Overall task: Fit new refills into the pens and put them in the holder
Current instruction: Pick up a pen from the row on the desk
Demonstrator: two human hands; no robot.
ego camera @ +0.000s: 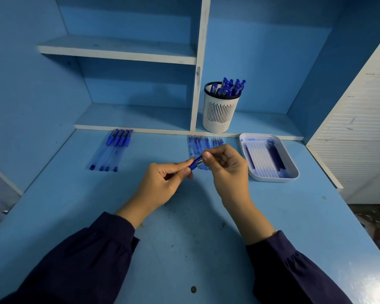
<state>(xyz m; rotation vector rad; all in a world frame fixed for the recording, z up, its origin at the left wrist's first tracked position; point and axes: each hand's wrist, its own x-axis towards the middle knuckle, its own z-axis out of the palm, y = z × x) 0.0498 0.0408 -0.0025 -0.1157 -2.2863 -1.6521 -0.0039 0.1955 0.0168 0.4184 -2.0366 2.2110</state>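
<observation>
At the centre of the frame both hands meet above the table: the left hand pinches the dark blue end of a pen, and the right hand curls round its clear barrel. I'd judge the pen is mid-assembly. Next it needs closing snugly and a lift to the white holder above centre, while four pens wait at middle left and refills lie in the tray at right
</observation>
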